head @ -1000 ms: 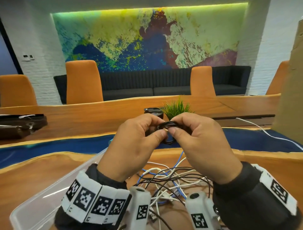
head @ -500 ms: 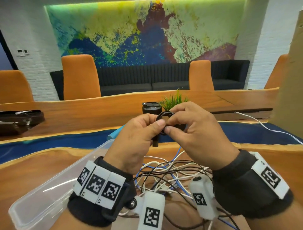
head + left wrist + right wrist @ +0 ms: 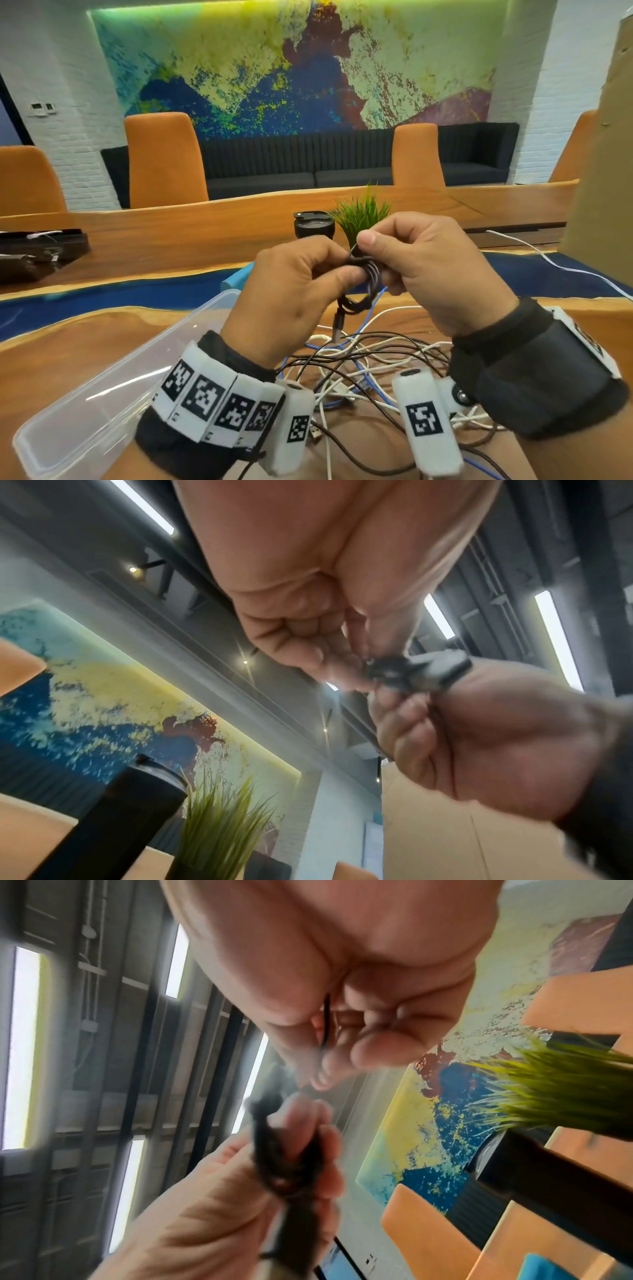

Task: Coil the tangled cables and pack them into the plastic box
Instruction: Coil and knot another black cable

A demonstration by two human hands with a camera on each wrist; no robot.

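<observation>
Black cable coil (image 3: pixel 368 277) pinched between both hands.

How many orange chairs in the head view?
4: one orange high-backed chair at far left, one left of centre, one right of centre, one at right, partly hidden by the brown cardboard.

A small green grass plant (image 3: pixel 363 214) stands on the wooden tabletop (image 3: pixel 178 236), with a black lidded tumbler (image 3: pixel 313 224) just beside it. Orange chairs (image 3: pixel 164 161) line the far edge. Behind them sits a dark sofa (image 3: pixel 308 161) beneath a colourful abstract mural (image 3: pixel 274 61). A brown cardboard panel (image 3: pixel 603 154) rises at the right edge.
</observation>
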